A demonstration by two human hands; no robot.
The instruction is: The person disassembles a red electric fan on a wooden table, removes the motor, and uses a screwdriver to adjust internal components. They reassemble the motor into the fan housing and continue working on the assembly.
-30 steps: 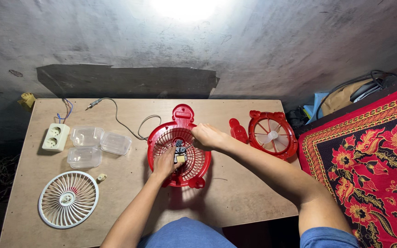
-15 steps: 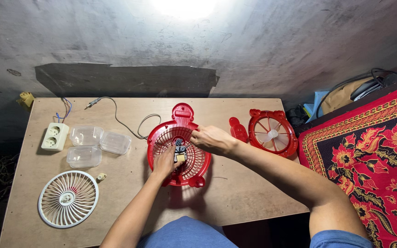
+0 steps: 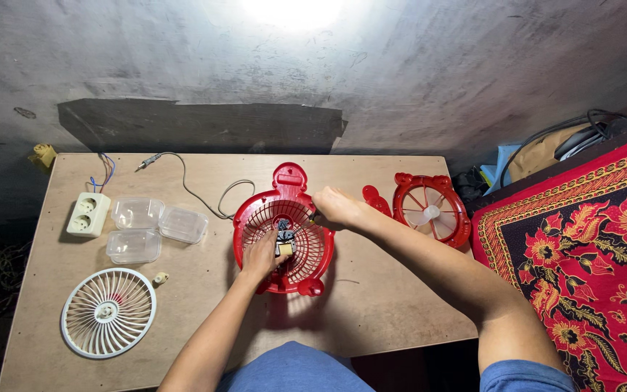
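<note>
Fan housing (image 3: pixel 284 239) red, flat on table (image 3: pixel 371 305), long axis toward wall, knob end away; left hand (image 3: pixel 259 255) fingers pinching motor (image 3: pixel 283 241); right hand (image 3: pixel 335 207) clenched on rim.

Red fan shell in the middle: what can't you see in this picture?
- Head view: the small motor inside the red shell is too small to make out, and the left hand covers part of it.
- Whatever the right hand pinches at the rim is hidden by its fingers.
- The tubs look clear; what they hold is too small to tell.
- The cables at right run off the edge.
</note>
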